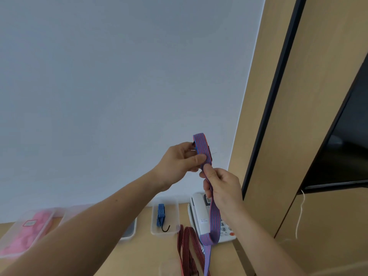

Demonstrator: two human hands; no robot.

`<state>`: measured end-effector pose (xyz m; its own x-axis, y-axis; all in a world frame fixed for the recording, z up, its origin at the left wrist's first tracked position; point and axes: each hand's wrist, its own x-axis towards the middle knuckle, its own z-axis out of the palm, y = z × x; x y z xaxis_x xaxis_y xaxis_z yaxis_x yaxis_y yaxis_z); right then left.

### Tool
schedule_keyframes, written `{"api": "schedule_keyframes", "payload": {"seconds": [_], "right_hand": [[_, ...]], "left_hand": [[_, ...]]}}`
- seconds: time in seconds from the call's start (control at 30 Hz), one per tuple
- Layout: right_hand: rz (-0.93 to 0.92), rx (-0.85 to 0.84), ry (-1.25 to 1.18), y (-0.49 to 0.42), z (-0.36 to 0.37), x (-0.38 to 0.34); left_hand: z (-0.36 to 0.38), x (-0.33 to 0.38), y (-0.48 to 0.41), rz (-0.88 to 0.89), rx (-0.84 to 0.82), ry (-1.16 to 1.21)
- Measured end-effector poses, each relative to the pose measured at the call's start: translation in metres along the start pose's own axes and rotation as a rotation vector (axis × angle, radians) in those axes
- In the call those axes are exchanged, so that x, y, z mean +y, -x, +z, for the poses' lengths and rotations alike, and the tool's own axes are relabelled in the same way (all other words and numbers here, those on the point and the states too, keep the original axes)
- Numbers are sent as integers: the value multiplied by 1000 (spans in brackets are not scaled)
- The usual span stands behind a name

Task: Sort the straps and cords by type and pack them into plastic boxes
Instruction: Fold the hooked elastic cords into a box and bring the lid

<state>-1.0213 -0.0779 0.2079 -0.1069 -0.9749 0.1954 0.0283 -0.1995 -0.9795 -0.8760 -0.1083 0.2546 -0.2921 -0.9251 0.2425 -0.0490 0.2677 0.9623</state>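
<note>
1. Left hand (183,160): raised in front of the wall (99,86), just right of frame centre. Thumb and fingers (196,159) are clamped on the top end of the blue-red strap (215,216).
2. Right hand (223,188): at 5 o'clock from the left hand, almost touching it. Thumb and fingers are pinched together on the same strap, just below the left hand's grip.
3. Strap path: a small loop stands above the left hand's grip at 12 o'clock. It runs down through the right hand, hangs in front of the phone (199,214), folds back on itself, and the tail leaves the frame at 6 o'clock. All of it is held in the air, not in any box.
4. Clear box (173,214): on the desk (139,255) against the wall, at 6 o'clock from the left hand. It holds a folded blue strap (161,215) with a dark hook (166,229) at the near end.
5. Red-black strap (189,248): loose on the desk at 5 o'clock from the clear box, between the box and the hanging strap.
6. Pink box (18,226): translucent with pink contents, at 8 o'clock of the frame, partly behind the left forearm.
7. Third box (129,232): only a corner shows past the forearm, at 9 o'clock from the clear box. Can't tell the contents.
8. Wood panel (278,136) at 3 o'clock, with a white string (300,212) hanging in front of it.
</note>
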Motion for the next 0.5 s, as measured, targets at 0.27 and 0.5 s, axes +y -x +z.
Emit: {"api": "schedule_keyframes", "payload": {"seconds": [0.27,0.5], "right_hand": [[61,-3,-91,5,-1,-3],[120,-66,-73,4,-3,-10]], "left_hand": [[1,-12,5,268,91,-496],[-2,-22,9,616,105,-978]]}}
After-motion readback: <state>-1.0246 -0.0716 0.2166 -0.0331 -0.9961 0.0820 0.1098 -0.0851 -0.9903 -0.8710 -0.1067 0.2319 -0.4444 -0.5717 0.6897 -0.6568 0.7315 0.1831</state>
